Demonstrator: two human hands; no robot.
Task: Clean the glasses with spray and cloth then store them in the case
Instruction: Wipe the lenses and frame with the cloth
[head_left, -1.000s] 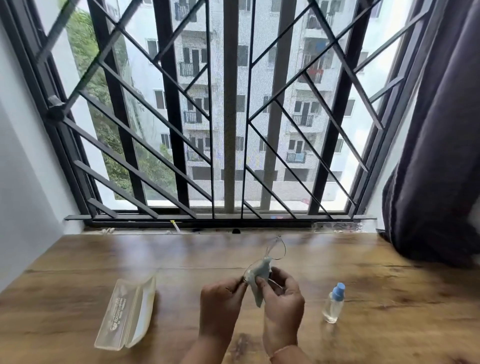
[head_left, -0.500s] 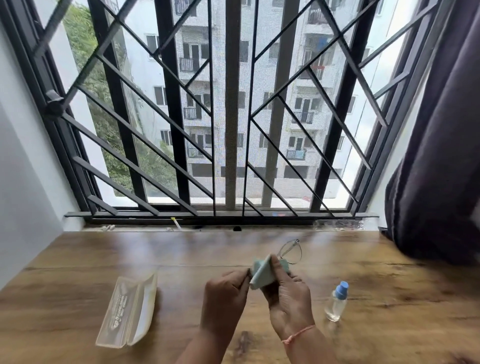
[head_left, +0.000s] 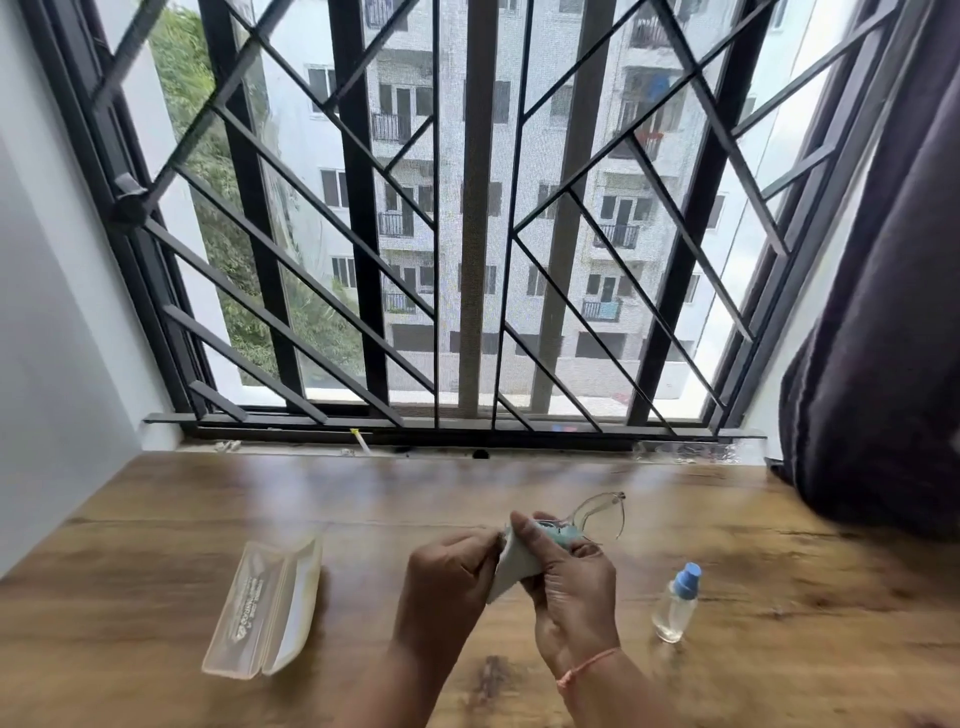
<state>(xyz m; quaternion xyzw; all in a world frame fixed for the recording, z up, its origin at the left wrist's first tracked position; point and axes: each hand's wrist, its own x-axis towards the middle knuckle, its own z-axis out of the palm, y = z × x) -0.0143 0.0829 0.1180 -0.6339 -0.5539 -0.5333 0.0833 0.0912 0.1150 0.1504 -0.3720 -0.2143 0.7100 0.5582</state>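
Note:
Above the wooden table I hold thin-framed glasses between both hands. My left hand grips their left end, mostly hidden by fingers and cloth. My right hand pinches a pale blue-white cloth folded over the near lens, thumb on top. The far lens sticks out free to the upper right. A translucent glasses case lies open on the table to the left. A small clear spray bottle with a blue cap stands upright to the right of my hands.
The wooden table runs back to a barred window. A dark curtain hangs at the right, its bottom bunched on the table's back corner. A white wall closes the left side.
The glasses have turned so the free lens now points more to the right. My right hand has shifted the cloth along the near lens. The case and bottle have stayed put.

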